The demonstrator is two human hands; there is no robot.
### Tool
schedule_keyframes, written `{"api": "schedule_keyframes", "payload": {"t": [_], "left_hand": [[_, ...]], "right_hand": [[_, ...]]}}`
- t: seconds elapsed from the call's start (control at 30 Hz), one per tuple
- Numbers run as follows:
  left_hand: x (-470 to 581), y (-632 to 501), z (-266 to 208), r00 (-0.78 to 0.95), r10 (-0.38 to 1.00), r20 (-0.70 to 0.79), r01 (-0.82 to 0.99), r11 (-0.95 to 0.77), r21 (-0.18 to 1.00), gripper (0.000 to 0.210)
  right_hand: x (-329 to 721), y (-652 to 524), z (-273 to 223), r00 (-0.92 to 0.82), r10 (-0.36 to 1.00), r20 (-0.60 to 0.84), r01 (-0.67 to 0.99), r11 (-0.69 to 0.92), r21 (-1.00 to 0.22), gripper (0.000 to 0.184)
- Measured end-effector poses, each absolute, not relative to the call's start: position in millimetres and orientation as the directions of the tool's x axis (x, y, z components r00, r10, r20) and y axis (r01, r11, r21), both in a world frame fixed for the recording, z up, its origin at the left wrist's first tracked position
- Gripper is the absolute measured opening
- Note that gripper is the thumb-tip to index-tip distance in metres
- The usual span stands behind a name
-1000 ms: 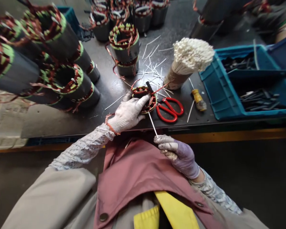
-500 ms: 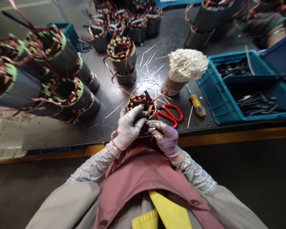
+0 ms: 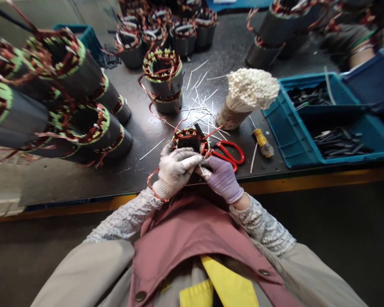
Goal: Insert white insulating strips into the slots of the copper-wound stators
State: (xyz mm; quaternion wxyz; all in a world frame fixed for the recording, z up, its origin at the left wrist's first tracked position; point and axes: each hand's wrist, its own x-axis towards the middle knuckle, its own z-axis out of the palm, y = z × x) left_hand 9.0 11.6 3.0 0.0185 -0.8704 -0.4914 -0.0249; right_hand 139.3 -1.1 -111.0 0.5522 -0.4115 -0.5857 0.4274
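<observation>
A motor stator (image 3: 192, 135) with copper windings and green-yellow slot liners stands at the table's front edge. My left hand (image 3: 176, 168), in a whitish knit glove, lies over its near left rim with the fingers bent against the windings. A copper wire loop (image 3: 153, 185) hangs by that wrist. My right hand (image 3: 223, 178), in a purple glove, is closed in a pinch at the stator's near right rim, touching the left fingertips. What the pinch holds is too small to make out. Red-handled scissors (image 3: 232, 153) lie just beyond the right hand, partly covered.
White ties (image 3: 196, 102) lie scattered behind the stator. A tie bundle (image 3: 252, 91) stands in a holder beside a yellow-handled tool (image 3: 263, 143). Blue bins (image 3: 283, 138) with black pieces stand right. Stacked stators (image 3: 105, 132) stand left, others behind. A co-worker's arm (image 3: 361, 53) shows far right.
My right hand has moved up and inward against the stator's near rim and the left fingers. My left fingers have come down from the opening onto the near edge.
</observation>
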Motion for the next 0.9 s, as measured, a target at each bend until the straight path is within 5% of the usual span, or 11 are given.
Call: {"api": "schedule_keyframes", "payload": {"t": [0.17,0.33,0.43,0.5,0.57,0.67,0.77,0.9], "left_hand": [[7.1,16.4,6.2,0.495,0.866,-0.069,0.867,-0.497,-0.032,0.022],[5.9,19.9,13.3,0.494,0.852,-0.173,0.863,-0.505,-0.022,0.031],[4.8,21.7,15.6,0.504,0.838,-0.210,0.851,-0.523,-0.042,0.039],[4.1,23.2,15.9,0.494,0.841,-0.220,0.854,-0.517,-0.060,0.036],[4.6,24.8,16.0,0.500,0.832,-0.241,0.849,-0.525,-0.052,0.031],[9.8,25.9,18.1,0.531,0.793,-0.297,0.826,-0.563,-0.026,0.024],[18.5,25.1,28.1,0.551,0.751,-0.363,0.785,-0.614,-0.078,0.025],[23.1,28.1,52.0,0.580,0.685,-0.441,0.622,-0.721,-0.304,0.036]], "right_hand": [[155.0,1.9,-104.7,-0.049,0.859,0.509,0.323,0.496,-0.806,0.028],[185.7,-2.7,-93.5,-0.138,0.691,0.710,0.272,0.716,-0.643,0.020],[185.1,-16.9,-84.1,0.051,0.844,0.533,0.002,0.534,-0.846,0.016],[178.9,-25.6,-76.3,0.031,0.946,0.323,-0.247,0.320,-0.914,0.027],[174.4,-25.0,-69.7,-0.104,0.985,0.135,-0.514,0.063,-0.855,0.035],[171.4,3.6,-67.1,-0.224,0.971,-0.084,-0.798,-0.232,-0.557,0.042],[167.2,46.4,-74.9,-0.183,0.966,-0.181,-0.816,-0.252,-0.520,0.044],[174.1,67.8,-98.4,0.137,0.981,-0.137,-0.588,-0.030,-0.808,0.030]]}}
